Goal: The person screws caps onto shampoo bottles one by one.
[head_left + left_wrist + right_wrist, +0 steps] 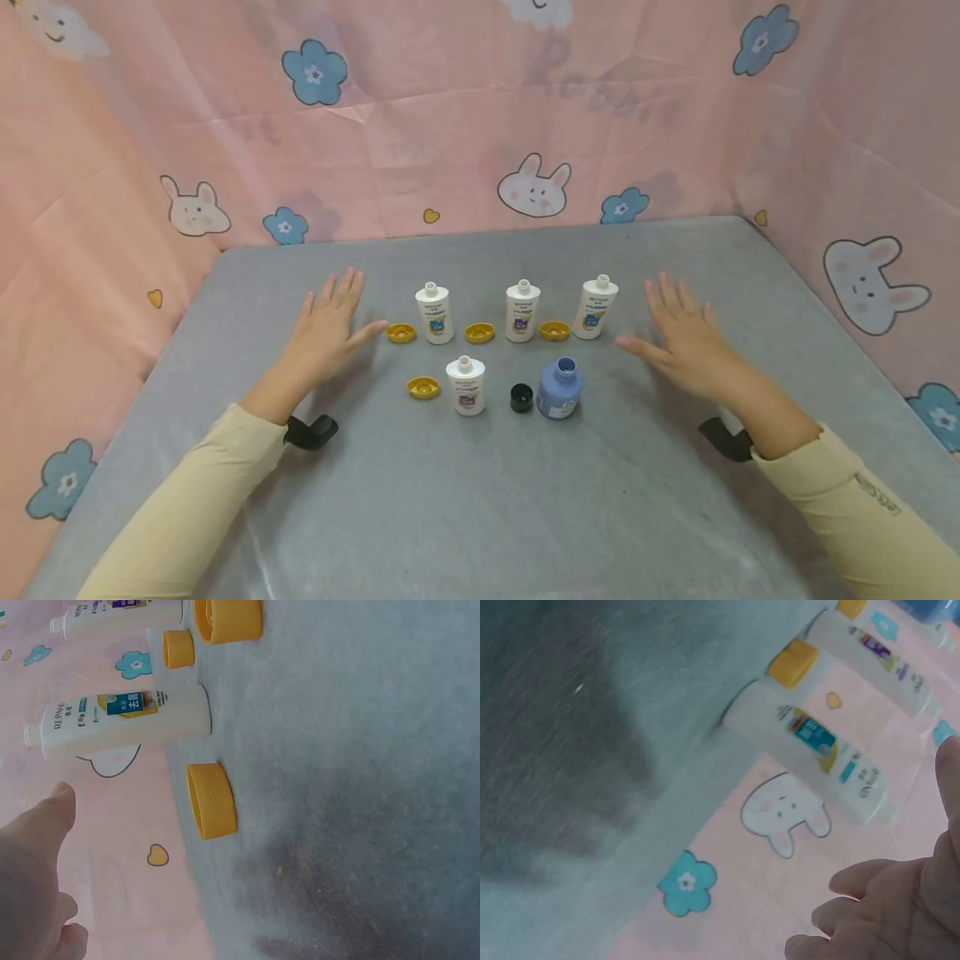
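My left hand (324,333) is spread with straight fingers to the left of the bottles and holds nothing. Its thumb points toward a yellow cap (401,333) beside an uncapped white bottle (435,314). On the other side, my right hand (686,342) is likewise spread and holds nothing, nearest to the tilted-looking white bottle (596,307) at the right end of the back row. Another white bottle (522,312) stands mid-row. Nearer me are a white bottle (467,387) and a blue round bottle (560,389), both without caps.
Yellow caps lie between the back bottles, such as this cap (479,333) and this one (555,331). In front are another yellow cap (423,387) and a black cap (521,398). A pink patterned curtain (420,125) surrounds the grey table (480,517).
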A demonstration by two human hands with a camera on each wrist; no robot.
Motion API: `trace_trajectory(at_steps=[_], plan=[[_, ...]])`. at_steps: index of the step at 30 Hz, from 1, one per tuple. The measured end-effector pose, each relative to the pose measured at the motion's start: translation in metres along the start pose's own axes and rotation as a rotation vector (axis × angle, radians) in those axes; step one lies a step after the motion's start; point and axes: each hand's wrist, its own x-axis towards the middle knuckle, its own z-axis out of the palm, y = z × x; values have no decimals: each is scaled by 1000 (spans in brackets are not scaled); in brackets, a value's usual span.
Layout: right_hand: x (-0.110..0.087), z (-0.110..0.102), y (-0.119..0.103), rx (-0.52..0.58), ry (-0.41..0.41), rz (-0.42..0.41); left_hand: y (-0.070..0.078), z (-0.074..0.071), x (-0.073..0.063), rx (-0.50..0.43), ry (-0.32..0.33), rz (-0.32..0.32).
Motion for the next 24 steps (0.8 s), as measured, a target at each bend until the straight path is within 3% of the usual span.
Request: trace_trajectory(at_steps=[24], plan=[[-26,9,-43,8,20,-139,18,0,-23,33,19,71]])
